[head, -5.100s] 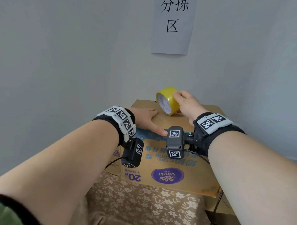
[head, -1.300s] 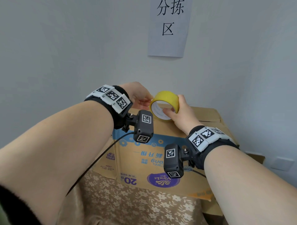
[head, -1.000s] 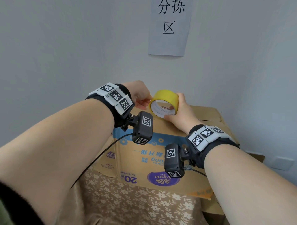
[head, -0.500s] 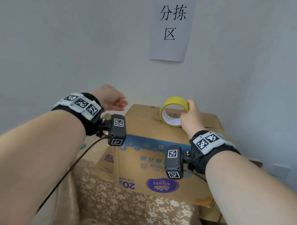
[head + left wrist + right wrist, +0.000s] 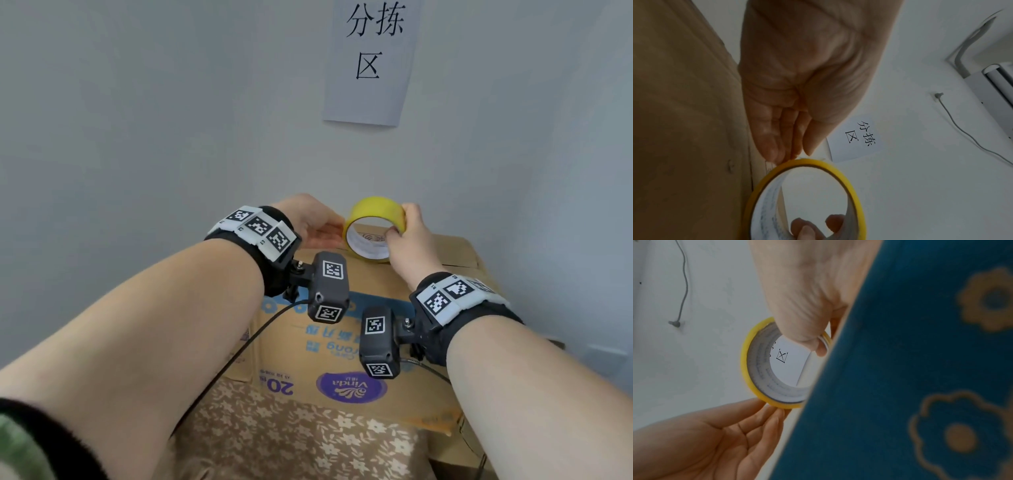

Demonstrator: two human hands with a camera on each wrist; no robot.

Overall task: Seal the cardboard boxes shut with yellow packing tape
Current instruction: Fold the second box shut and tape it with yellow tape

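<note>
A yellow packing tape roll (image 5: 375, 209) is held upright just above the far top edge of the cardboard box (image 5: 342, 346), which carries blue and purple print. My right hand (image 5: 400, 221) grips the roll's right side, thumb inside the core and fingers over the outside. My left hand (image 5: 329, 233) reaches in from the left, its straight fingertips touching the roll's left rim. In the left wrist view the left hand (image 5: 789, 154) meets the roll (image 5: 855, 194) at its edge. The right wrist view shows the right hand (image 5: 818, 344) on the roll (image 5: 748, 369) beside the box's blue side (image 5: 920, 369).
A grey wall stands close behind the box, with a paper sign (image 5: 371, 61) on it. The box sits on a floral cloth (image 5: 291, 438). A wall socket (image 5: 606, 353) is low on the right. An air conditioner (image 5: 995, 84) and a hanging cable (image 5: 962, 129) are on the wall.
Half a second ago my left hand was off to the left, away from the roll; it has come back and touches the rim. The right hand has kept hold of the roll.
</note>
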